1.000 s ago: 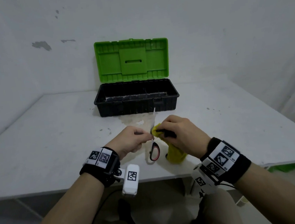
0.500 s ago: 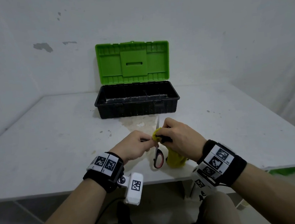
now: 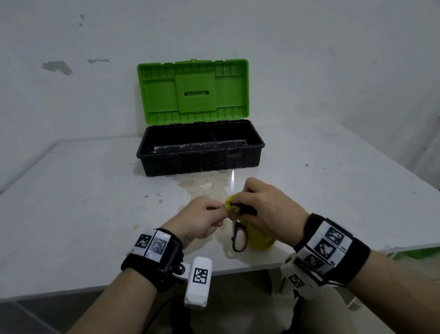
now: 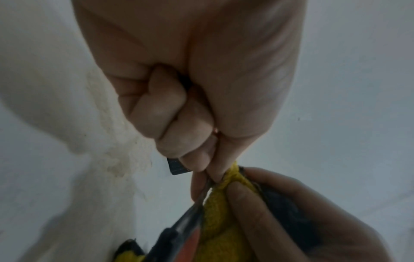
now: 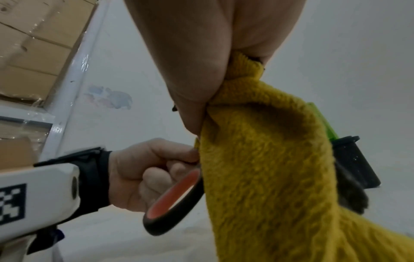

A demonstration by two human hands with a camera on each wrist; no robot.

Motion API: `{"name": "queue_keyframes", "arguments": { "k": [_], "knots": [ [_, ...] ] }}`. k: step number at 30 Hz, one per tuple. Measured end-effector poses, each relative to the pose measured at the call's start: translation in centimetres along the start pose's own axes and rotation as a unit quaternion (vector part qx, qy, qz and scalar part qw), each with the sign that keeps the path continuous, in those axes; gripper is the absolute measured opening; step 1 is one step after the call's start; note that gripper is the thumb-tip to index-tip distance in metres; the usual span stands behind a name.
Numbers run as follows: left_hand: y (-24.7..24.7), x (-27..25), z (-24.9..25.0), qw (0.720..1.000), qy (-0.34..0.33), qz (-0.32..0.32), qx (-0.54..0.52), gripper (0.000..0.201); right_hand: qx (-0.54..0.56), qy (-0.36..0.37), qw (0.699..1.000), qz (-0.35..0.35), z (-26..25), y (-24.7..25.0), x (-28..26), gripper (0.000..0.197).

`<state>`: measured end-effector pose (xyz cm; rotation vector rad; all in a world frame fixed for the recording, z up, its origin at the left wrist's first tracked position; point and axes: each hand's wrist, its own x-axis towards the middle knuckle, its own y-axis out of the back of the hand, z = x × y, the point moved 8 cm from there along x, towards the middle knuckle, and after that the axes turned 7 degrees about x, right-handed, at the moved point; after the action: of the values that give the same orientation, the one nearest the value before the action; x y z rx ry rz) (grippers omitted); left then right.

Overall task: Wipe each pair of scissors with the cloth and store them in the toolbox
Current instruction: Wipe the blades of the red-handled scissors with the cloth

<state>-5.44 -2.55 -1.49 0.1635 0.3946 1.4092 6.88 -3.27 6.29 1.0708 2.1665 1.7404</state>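
One pair of scissors with a black and red handle loop is held upright above the table, its blade tip pointing at the toolbox. My left hand pinches the scissors near the pivot, fingers curled; the loop hangs below it. My right hand grips a yellow cloth bunched round the blade, and the rest of the cloth hangs down. The left wrist view shows the yellow cloth pressed against the scissors. The toolbox stands open behind, with a black base and a raised green lid.
The white table has a yellowish stain in front of the toolbox. Its front edge runs just below my wrists. Cardboard boxes show at the left of the right wrist view. Something green lies below the table's right edge.
Both hands, with the scissors and cloth, have drifted slightly down and nearer to me. The holds are unchanged.
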Motion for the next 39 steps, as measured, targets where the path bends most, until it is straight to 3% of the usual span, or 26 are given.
{"name": "queue_keyframes", "arguments": {
  "k": [4,7,11,17,22,27,33,39],
  "knots": [
    [-0.4,-0.2,0.5,0.998,-0.026,0.001,0.064,0.025,0.001,-0.018,1.0,0.019,1.2,0.9,1.0,0.026],
    [-0.4,-0.1,0.6,0.996,-0.034,0.008,0.078,0.02,0.01,-0.054,0.996,0.07,2.8,2.6,2.4,0.02],
    [0.0,-0.1,0.1,1.0,-0.007,0.025,0.017,0.019,0.013,-0.076,0.991,0.114,3.3,3.8,2.4,0.018],
    [0.1,0.2,0.0,1.0,-0.005,0.022,0.011,0.024,0.018,-0.027,0.999,0.013,0.6,0.3,0.5,0.026],
    [-0.7,0.0,0.9,0.996,-0.032,0.021,0.08,0.024,0.025,-0.049,0.995,0.081,2.8,2.0,1.9,0.02],
    [-0.5,0.1,0.4,0.999,-0.019,0.034,0.034,0.025,0.023,-0.062,0.99,0.122,3.2,3.9,2.3,0.019],
    [-0.4,0.2,0.6,0.998,-0.031,0.031,0.048,0.026,0.015,-0.037,0.999,0.017,1.3,0.4,0.2,0.025],
    [-1.2,0.1,0.6,0.992,-0.058,0.018,0.11,0.024,0.024,-0.072,0.995,0.072,3.5,1.8,1.5,0.021]
  ]
}}
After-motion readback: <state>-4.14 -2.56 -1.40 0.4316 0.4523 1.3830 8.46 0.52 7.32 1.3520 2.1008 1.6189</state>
